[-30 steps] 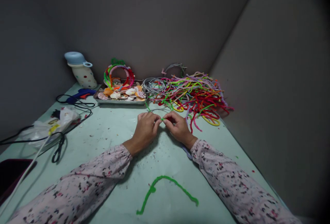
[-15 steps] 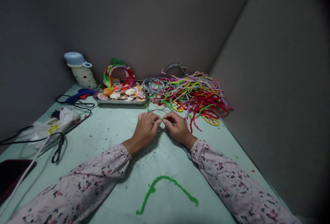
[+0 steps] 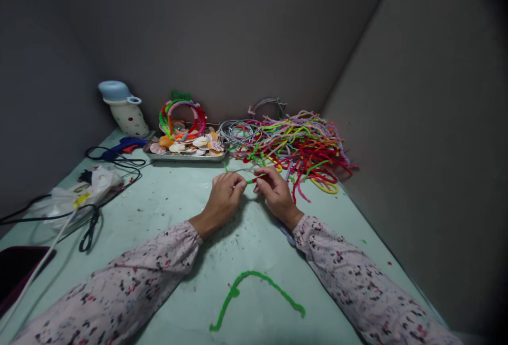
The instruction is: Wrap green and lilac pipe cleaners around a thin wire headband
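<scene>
A thin grey wire hoop (image 3: 246, 170), partly wrapped in green and red pipe cleaner (image 3: 251, 181), is held above the table between my hands. My left hand (image 3: 225, 195) is closed, its thumb and forefinger pinching the green wrapped part. Around the red part curl the fingers of my right hand (image 3: 277, 191), thumb and forefinger slightly apart at the tips. A short green end (image 3: 225, 166) sticks up behind my left hand. Nearer to me, a bent green pipe cleaner (image 3: 257, 274) lies loose on the table.
A metal tray (image 3: 186, 158) of seashells with wrapped hoops (image 3: 165, 117) stands at the back. Beside it are coiled grey wires (image 3: 240, 132) and a heap of coloured pipe cleaners (image 3: 305, 138). A bottle (image 3: 127, 115), black cable (image 3: 93, 226) and plastic bag (image 3: 101, 181) are on the left.
My right hand has shifted slightly right, away from my left fingertips, and its forefinger has lifted. More of the green and red wrapping shows between the hands.
</scene>
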Tool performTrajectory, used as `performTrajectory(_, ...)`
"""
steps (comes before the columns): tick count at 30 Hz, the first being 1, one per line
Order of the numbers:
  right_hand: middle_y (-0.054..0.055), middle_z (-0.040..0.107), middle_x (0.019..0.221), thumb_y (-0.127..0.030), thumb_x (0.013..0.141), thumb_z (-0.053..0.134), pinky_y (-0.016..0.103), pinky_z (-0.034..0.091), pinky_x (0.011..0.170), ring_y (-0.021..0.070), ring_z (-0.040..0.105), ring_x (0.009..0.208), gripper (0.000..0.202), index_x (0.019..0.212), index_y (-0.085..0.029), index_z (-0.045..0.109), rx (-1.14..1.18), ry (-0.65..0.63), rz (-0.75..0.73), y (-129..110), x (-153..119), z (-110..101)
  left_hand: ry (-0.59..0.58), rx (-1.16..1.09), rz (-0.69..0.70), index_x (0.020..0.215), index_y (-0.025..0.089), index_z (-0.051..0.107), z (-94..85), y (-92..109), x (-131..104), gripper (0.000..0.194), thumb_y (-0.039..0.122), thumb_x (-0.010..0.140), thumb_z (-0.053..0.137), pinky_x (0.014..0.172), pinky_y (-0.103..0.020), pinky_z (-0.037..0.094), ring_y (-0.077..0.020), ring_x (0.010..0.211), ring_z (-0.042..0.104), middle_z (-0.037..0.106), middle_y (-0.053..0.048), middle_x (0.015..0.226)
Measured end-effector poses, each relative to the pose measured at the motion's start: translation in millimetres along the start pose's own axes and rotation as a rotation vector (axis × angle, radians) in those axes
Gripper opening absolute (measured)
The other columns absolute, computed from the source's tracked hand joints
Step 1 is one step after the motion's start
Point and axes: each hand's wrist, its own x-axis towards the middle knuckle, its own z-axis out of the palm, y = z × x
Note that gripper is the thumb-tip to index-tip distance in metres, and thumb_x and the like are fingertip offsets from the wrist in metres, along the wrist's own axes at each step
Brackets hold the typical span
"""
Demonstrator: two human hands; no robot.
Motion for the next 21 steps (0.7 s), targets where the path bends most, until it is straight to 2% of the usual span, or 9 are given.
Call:
performTrajectory(3, 0.006, 0.054, 0.117, -0.034, 0.09, 0.056, 0.027, 0.052, 0.066, 0.0131, 0.063, 0.078, 0.03, 0.118, -0.027, 0.053, 0.002, 0.108, 0.035, 3.0, 1.4, -0.2, 0.041, -0.059, -0.032, 0.079, 0.019, 0.055, -1.0, -0.5, 0.5, 0.021, 0.03, 0.093, 0.044, 0.083, -0.034, 0.037, -0.0187, 0.083, 0.053, 0.058, -0.001, 0.08)
performTrajectory(5, 0.006, 0.055, 0.119, -0.036, 0.089, 0.058, 0.027, 0.052, 0.062, 0.013, 0.063, 0.077, 0.035, 0.122, -0.027, 0.049, 0.028, 0.165, 0.083, 5.0, 3.4, -0.2, 0.057, -0.078, -0.044, 0.079, 0.019, 0.055, -1.0, -1.1, 0.9, 0.021, 0.03, 0.093, 0.044, 0.081, -0.033, 0.037, -0.0185, 0.083, 0.054, 0.058, -0.001, 0.08)
performTrajectory(8, 0.005, 0.059, 0.109, -0.04, 0.086, 0.059, 0.025, 0.048, 0.053, 0.0121, 0.063, 0.068, 0.037, 0.119, -0.025, 0.049, 0.096, 0.174, 0.177, 6.4, 6.6, 0.1, 0.056, -0.078, -0.045, 0.08, 0.019, 0.056, -0.5, -1.6, 0.7, 0.019, 0.029, 0.092, 0.045, 0.081, -0.033, 0.038, -0.0182, 0.083, 0.054, 0.059, -0.001, 0.08)
performTrajectory(10, 0.004, 0.06, 0.101, -0.04, 0.085, 0.061, 0.025, 0.049, 0.053, 0.0127, 0.063, 0.068, 0.035, 0.115, -0.024, 0.051, 0.096, 0.164, 0.193, 6.1, 7.8, 0.1, 0.051, -0.071, -0.04, 0.08, 0.019, 0.057, -0.2, -1.6, 0.4, 0.019, 0.029, 0.092, 0.045, 0.081, -0.033, 0.038, -0.0182, 0.083, 0.054, 0.059, -0.001, 0.081)
performTrajectory(16, 0.004, 0.058, 0.099, -0.033, 0.086, 0.062, 0.029, 0.052, 0.071, 0.0158, 0.061, 0.084, 0.018, 0.101, -0.023, 0.062, -0.116, 0.062, 0.013, 4.8, 6.2, -0.8, 0.045, -0.105, -0.043, 0.084, 0.019, 0.058, -0.7, -2.2, -0.1, 0.019, 0.028, 0.093, 0.044, 0.082, -0.033, 0.039, -0.0184, 0.084, 0.055, 0.061, -0.002, 0.082)
performTrajectory(19, 0.003, 0.058, 0.095, -0.031, 0.086, 0.062, 0.029, 0.051, 0.071, 0.0157, 0.058, 0.082, 0.015, 0.098, -0.023, 0.062, -0.157, 0.066, -0.021, 4.4, 5.6, -0.5, 0.042, -0.11, -0.044, 0.092, 0.02, 0.062, -1.3, -2.8, 0.3, 0.018, 0.029, 0.093, 0.045, 0.086, -0.034, 0.039, -0.0186, 0.089, 0.057, 0.064, -0.002, 0.089)
performTrajectory(21, 0.003, 0.057, 0.094, -0.03, 0.086, 0.062, 0.029, 0.05, 0.07, 0.0155, 0.057, 0.081, 0.013, 0.096, -0.023, 0.062, -0.166, 0.063, -0.031, 3.3, 5.5, 0.1, 0.039, -0.08, -0.04, 0.089, 0.02, 0.062, -1.2, -3.0, 0.8, 0.018, 0.029, 0.093, 0.047, 0.087, -0.035, 0.039, -0.0188, 0.089, 0.057, 0.064, -0.002, 0.088)
